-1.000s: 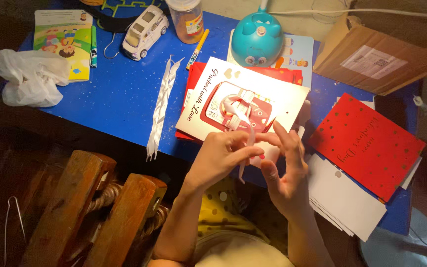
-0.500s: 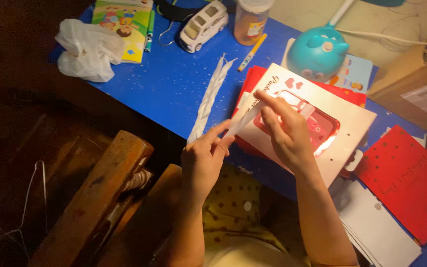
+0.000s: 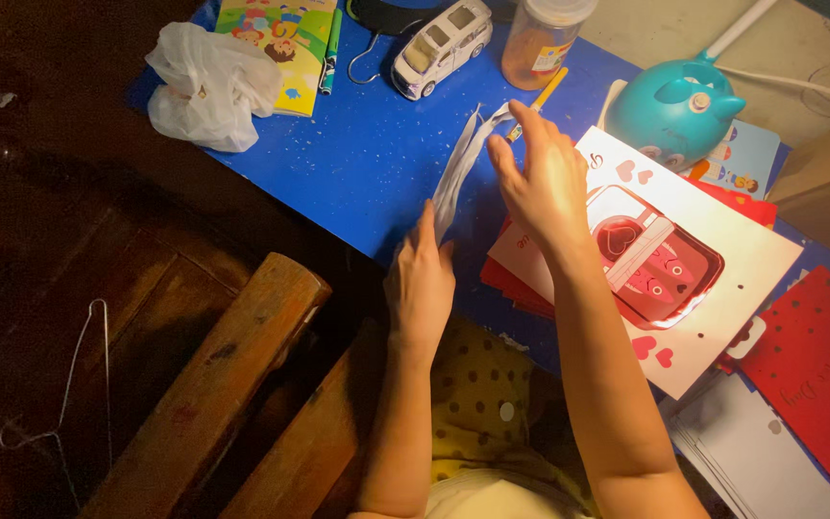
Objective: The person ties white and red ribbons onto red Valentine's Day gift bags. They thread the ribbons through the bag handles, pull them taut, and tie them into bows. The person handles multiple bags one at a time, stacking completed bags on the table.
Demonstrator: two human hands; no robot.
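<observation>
Head view looked down on a blue table (image 3: 357,154), the biggest thing in sight, with both hands over its near edge. Just right of the right hand lay a white card (image 3: 694,288) with a red window and small hearts, resting on red sheets; further right of it sat a red dotted card (image 3: 818,375) and a stack of white paper (image 3: 751,461). Beyond the right hand stood a teal toy (image 3: 674,106) and a jar (image 3: 540,43). Left of and beyond both hands lay a crumpled plastic bag (image 3: 208,82) beside a picture book (image 3: 276,29), with a white toy car (image 3: 439,43) between them and the jar. A yellow pencil (image 3: 542,96) lay just past the right fingertips.

Right hand (image 3: 540,183) was raised over the card's left edge, fingers curled, pinching the upper end of the white paper strips (image 3: 463,163). Left hand (image 3: 422,279) sat below and left of it, fingers straight and mostly open, fingertips touching the strips' lower end; whether it gripped them I could not tell. Strips ran slantwise between the two hands, over the table.
</observation>
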